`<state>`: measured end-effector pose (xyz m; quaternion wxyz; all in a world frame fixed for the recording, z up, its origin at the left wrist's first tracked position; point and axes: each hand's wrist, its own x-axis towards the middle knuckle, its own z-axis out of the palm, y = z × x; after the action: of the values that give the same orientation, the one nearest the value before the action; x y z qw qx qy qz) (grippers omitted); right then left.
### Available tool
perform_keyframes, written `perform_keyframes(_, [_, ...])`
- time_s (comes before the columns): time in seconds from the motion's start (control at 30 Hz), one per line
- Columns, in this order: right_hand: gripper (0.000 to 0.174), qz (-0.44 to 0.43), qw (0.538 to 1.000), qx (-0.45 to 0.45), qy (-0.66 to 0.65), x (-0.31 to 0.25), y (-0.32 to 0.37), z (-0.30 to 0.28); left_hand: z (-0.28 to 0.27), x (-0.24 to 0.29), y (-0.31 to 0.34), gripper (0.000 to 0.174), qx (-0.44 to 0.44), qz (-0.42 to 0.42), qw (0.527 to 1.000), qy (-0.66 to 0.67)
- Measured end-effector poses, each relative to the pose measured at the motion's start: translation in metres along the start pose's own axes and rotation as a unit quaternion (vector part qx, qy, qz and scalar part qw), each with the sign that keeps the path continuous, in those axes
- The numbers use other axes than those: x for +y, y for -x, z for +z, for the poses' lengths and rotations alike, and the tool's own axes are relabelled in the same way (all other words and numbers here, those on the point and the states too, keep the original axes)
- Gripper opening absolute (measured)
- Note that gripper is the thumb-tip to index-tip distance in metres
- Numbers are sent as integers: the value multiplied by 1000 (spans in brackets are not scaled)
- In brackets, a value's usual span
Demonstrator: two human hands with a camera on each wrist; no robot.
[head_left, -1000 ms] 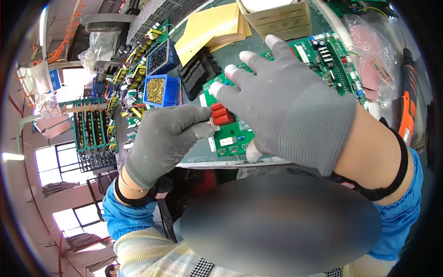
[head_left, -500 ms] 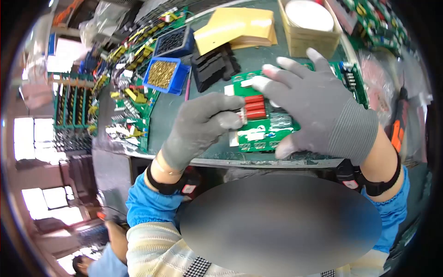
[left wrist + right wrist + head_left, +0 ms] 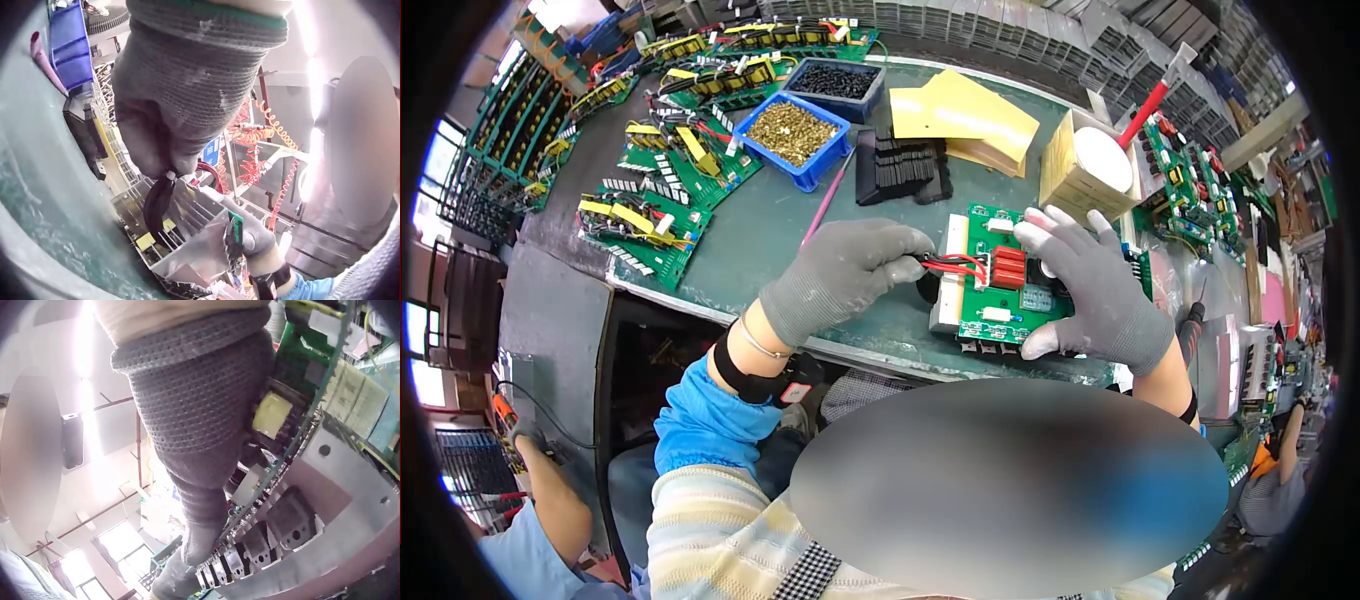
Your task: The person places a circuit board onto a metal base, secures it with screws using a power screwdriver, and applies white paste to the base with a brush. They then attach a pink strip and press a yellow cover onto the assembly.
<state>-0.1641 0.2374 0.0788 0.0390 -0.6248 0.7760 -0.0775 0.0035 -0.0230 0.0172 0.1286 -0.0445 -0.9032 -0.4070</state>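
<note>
My left gloved hand [image 3: 850,275] pinches a bundle of red and black wires [image 3: 958,264] beside the left edge of a green circuit board [image 3: 1010,320]. These wires run to a white connector next to red block components [image 3: 1008,268]. In the left wrist view, a black wire end [image 3: 160,206] hangs below the fingertips, with a white tie near the pinch. Across the board's right part lies my right gloved hand [image 3: 1100,295], fingers spread towards the far side and thumb at the front. A metal heat sink [image 3: 312,531] shows under the board in the right wrist view.
Blue bins of brass-coloured parts [image 3: 795,135] and black parts [image 3: 835,82] stand at the back left, near a pink pen [image 3: 827,205]. Black blocks [image 3: 900,168], yellow sheets [image 3: 965,115] and a box [image 3: 1090,165] lie behind the board. Other assembled boards [image 3: 645,230] sit left.
The head view has swung, showing more table. The left hand, earlier right at the red components, now sits farther left with red wires showing between. The right hand stays over the board.
</note>
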Motion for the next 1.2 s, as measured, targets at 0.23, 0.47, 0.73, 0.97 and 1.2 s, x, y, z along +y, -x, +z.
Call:
perform_keyframes(0.23, [108,8,1000,-11,-14,-3,-4,-3,40,13,0,20,90,19,962,-257])
perform_keyframes(0.47, [108,11,1000,-14,-11,-2,-4,-3,60,29,6,14,86,-55,930,-354])
perform_keyframes(0.73, [108,8,1000,-13,-20,-4,-2,-2,53,30,-3,8,-20,-67,918,-391])
perform_keyframes(0.97, [109,1,1000,-18,-12,-4,-2,-5,72,29,14,36,75,-67,934,-343])
perform_keyframes(1.2, [109,16,999,-31,-23,-7,-4,-8,68,25,20,56,16,-103,969,-223])
